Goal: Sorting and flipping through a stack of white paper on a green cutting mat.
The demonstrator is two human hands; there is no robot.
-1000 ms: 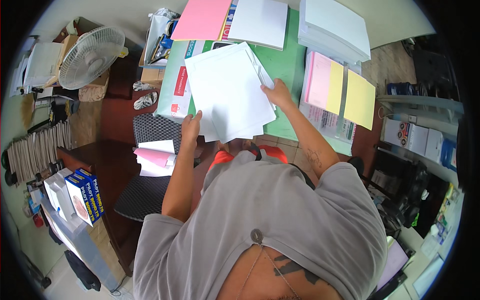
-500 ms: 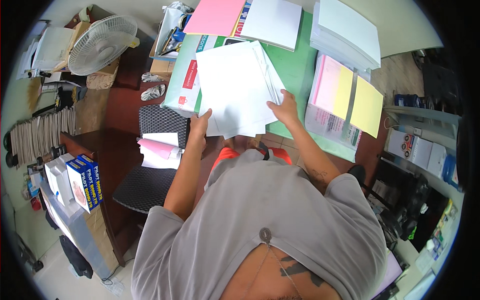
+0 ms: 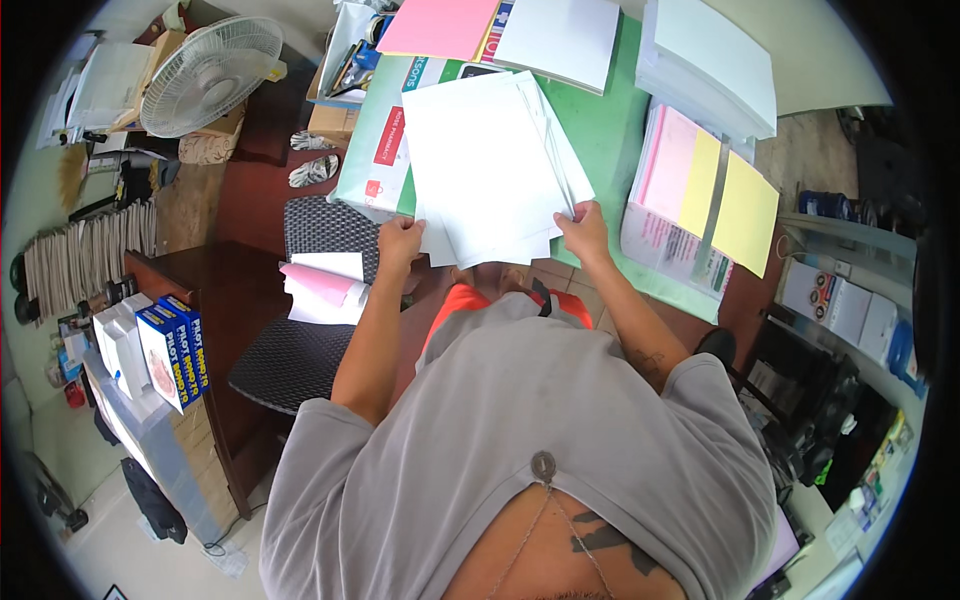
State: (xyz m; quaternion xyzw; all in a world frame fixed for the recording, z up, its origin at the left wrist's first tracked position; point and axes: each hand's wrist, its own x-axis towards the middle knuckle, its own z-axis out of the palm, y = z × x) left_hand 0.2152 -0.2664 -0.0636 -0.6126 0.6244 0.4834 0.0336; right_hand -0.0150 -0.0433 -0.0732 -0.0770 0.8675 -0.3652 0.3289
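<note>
A loose sheaf of white paper sheets [image 3: 490, 170] spans both my hands over the table's near edge, its sheets fanned unevenly at the right and bottom. My left hand [image 3: 401, 241] pinches the sheaf's lower left edge. At its lower right side, my right hand [image 3: 584, 231] grips the sheets between thumb and fingers. Beneath the paper lies the green-covered table [image 3: 610, 130]. Part of a dark phone-like device [image 3: 480, 71] shows past the sheaf's far edge.
Pink sheets [image 3: 440, 25] and a white paper stack [image 3: 560, 40] lie at the far side. On the right are a tall white stack [image 3: 710, 65] and a strapped pink-and-yellow bundle [image 3: 705, 190]. A black woven chair [image 3: 290, 365] holding papers stands left, near a white fan [image 3: 212, 75].
The view has shifted slightly. My right hand has slid down to the sheaf's lower right edge, and its fingers have closed more on the sheets. My left hand keeps its hold.
</note>
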